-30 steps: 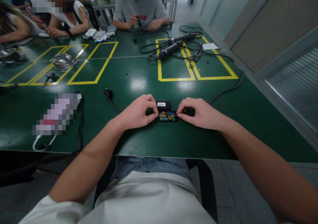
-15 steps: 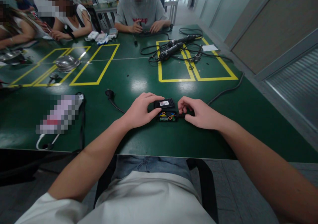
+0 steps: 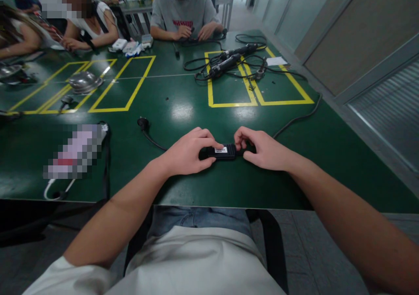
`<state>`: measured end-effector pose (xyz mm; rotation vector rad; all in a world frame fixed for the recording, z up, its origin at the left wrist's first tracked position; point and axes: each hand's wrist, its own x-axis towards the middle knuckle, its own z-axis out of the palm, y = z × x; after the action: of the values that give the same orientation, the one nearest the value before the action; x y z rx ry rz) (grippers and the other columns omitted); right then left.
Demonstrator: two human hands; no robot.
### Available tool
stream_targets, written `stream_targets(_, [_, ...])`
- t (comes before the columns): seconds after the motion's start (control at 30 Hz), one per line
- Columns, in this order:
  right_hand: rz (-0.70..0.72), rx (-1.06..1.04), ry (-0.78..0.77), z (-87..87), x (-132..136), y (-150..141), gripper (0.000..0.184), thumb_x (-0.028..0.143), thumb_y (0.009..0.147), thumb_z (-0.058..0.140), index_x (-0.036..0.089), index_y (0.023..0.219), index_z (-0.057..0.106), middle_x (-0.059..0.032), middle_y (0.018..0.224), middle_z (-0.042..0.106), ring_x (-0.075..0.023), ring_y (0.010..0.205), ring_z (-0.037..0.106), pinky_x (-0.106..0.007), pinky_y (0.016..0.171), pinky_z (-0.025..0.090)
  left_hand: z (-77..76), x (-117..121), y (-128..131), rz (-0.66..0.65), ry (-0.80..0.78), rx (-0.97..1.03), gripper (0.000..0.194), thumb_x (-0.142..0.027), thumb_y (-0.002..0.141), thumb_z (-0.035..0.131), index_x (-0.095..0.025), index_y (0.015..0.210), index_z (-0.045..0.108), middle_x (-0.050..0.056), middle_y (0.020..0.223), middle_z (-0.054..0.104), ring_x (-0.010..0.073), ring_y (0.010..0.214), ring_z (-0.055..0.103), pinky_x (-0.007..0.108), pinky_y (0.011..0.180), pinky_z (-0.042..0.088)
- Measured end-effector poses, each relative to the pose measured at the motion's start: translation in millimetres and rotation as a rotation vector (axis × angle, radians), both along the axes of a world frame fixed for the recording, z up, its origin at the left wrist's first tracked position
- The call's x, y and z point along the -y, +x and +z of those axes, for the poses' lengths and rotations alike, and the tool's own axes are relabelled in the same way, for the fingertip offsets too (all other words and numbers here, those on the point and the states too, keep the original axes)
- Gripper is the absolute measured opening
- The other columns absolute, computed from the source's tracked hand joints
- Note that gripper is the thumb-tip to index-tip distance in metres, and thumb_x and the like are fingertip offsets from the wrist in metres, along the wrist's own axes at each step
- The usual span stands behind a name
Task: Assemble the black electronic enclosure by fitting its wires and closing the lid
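The black case (image 3: 229, 152) lies on the green table (image 3: 255, 188), between the 2 hands. The left hand (image 3: 190, 152) pinches its left part, with the thumb at the near edge and the forefinger on top, by the white label (image 3: 219, 150). The right hand (image 3: 261, 149) is just beside the right end, fingers curled; whether they pinch the cable (image 3: 240, 152) there, I cannot tell.

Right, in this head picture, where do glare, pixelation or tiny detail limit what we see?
Head view: pale glare marks the glossy dark-green tabletop; head view again: mosaic blocks mask a pink oblong object, and print on the black rectangular case is too small to read.
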<state>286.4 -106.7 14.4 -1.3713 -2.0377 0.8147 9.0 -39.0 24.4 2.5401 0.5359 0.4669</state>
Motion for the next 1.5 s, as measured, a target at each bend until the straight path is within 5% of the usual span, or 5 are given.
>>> stream_targets(0.53, [0.0,0.04,0.047,-4.6,0,0,0.025,0.017,0.069,0.061,0.026,0.092,0.054,-0.0003,0.083,0.065,-0.0202,0.074,0.056,-0.033,0.069,0.041,2.1,-2,0,0.02,-0.098,0.023,0.032,-0.029,0.098,0.075,-0.022,0.129,0.078,0.008,0.118,0.079,0.0254,0.107,0.072,0.04,0.099,0.058])
stream_targets(0.83, [0.03,0.051,0.002,1.3,-1,1,0.027,0.014,0.07,0.062,0.026,0.094,0.056,-0.0012,0.087,0.068,-0.02,0.077,0.058,-0.033,0.073,0.046,-8.2,-10,6,0.397,0.002,-0.056,0.019,-0.025,0.095,0.076,-0.021,0.113,0.072,0.004,0.097,0.076,0.0253,0.092,0.07,0.04,0.088,0.056])
stream_targets(1.0, [0.041,0.022,0.022,2.0,1,-3,0.02,0.018,0.077,0.065,0.025,0.095,0.061,-0.0019,0.087,0.071,-0.0191,0.074,0.06,-0.033,0.07,0.047,-3.0,-9,-1,0.278,0.066,-0.012,0.006,-0.026,0.098,0.071,-0.02,0.1,0.073,0.009,0.119,0.073,0.0263,0.107,0.07,0.044,0.101,0.056])
stream_targets(1.2, [0.035,0.041,0.054,0.2,3,-7,0.009,0.032,0.09,0.07,0.023,0.09,0.069,-0.0005,0.076,0.068,-0.0173,0.068,0.059,-0.032,0.067,0.046,10.8,-4,-8,0.11,-0.007,-0.1,0.007,-0.025,0.093,0.074,-0.019,0.091,0.072,0.001,0.09,0.06,0.0163,0.075,0.059,0.031,0.071,0.045])
stream_targets(1.5, [0.015,0.05,0.063,1.6,3,-8,0.01,0.031,0.089,0.071,0.022,0.085,0.072,0.0014,0.069,0.065,-0.0146,0.061,0.053,-0.03,0.061,0.04,10.3,-1,-3,0.085,-0.054,-0.115,0.006,-0.017,0.094,0.071,-0.018,0.089,0.068,0.001,0.089,0.059,0.016,0.075,0.058,0.03,0.072,0.045])
